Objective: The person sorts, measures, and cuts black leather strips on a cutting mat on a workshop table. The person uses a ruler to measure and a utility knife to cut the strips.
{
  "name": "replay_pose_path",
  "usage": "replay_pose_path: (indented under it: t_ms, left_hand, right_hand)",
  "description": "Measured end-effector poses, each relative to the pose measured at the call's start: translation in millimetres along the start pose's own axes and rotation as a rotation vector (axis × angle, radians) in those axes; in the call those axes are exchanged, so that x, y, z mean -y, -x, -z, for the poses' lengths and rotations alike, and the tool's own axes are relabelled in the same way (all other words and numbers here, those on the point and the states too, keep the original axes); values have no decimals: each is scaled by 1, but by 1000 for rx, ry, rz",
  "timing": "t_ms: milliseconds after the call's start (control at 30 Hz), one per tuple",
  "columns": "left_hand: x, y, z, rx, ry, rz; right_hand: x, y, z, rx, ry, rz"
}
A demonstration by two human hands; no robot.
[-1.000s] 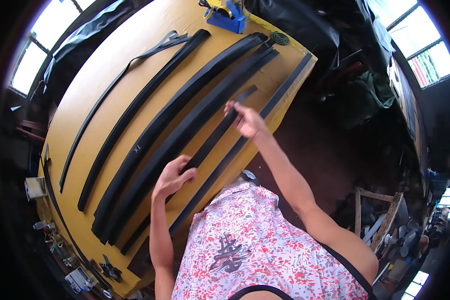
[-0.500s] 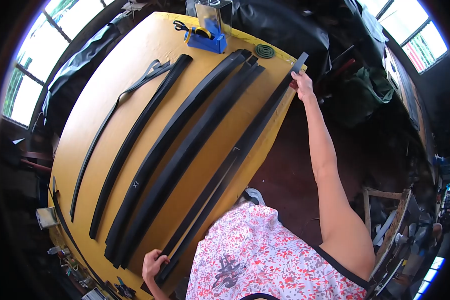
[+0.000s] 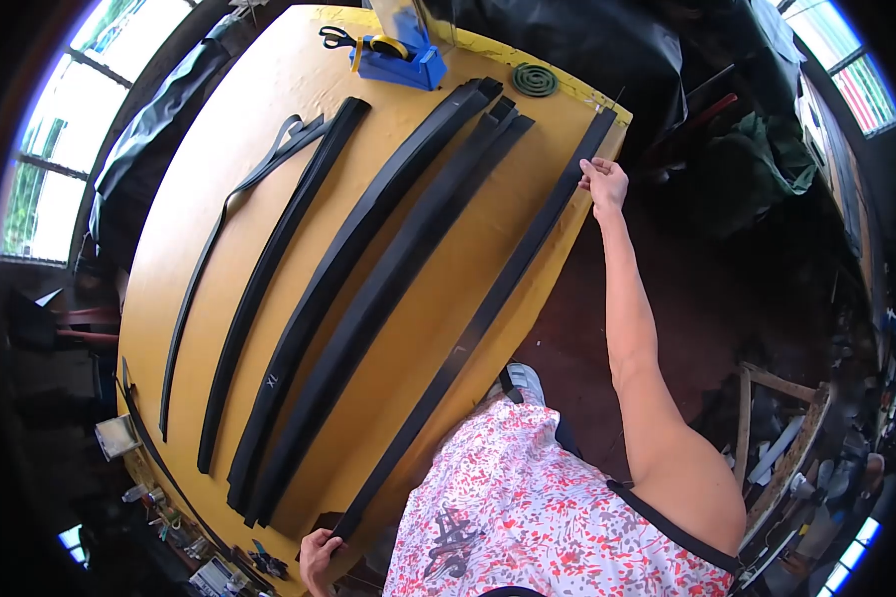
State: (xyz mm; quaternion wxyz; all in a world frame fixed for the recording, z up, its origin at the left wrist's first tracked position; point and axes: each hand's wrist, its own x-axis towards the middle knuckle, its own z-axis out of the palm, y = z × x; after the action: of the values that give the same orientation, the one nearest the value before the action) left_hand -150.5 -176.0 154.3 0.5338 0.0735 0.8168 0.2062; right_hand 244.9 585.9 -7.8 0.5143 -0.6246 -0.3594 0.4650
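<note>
At the table's far right corner, right hand (image 3: 604, 184): fingers pinched shut on the far end of the long black strip (image 3: 478, 323).
At the near edge, left hand (image 3: 318, 558): curled closed around the near end of the same strip.
Held strip: one; flat, narrow, matte black; stretched straight between the two hands, lying along the right edge of the yellow table (image 3: 219, 149).
Wide bands: two, side by side, just left of the held strip; first wide band (image 3: 393, 289) beside it, second wide band (image 3: 340, 264) next over; thick, layered, gently curved; white "XL" marked near the close end of the second.
Slimmer pieces: two; one medium strip (image 3: 269, 269), flat and curved; one thin strip (image 3: 191, 298), cord-like, looped over at its far end.
Black lengths in the row: five, held one included.
Table top: smooth, flat, mustard yellow.
Far edge: one blue tape dispenser (image 3: 398, 62), boxy plastic; one pair of scissors (image 3: 338, 38) just beside it; one green coil (image 3: 535, 80), flat, round, spiral, near the wide bands' far ends.
</note>
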Motion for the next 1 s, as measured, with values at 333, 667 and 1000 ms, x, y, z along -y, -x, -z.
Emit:
replay_pose_path:
  t_ms: [333,667,1000]
  left_hand:
    - [0,-4,-5,11,-125,31]
    - [10,-2,-16,-63,-162,-4]
    - [16,-4,-25,-111,-70,-4]
  right_hand:
    - [10,0,-7,-175,519,176]
    - [5,-41,-1,-111,512,95]
    - [4,-70,4,-96,435,87]
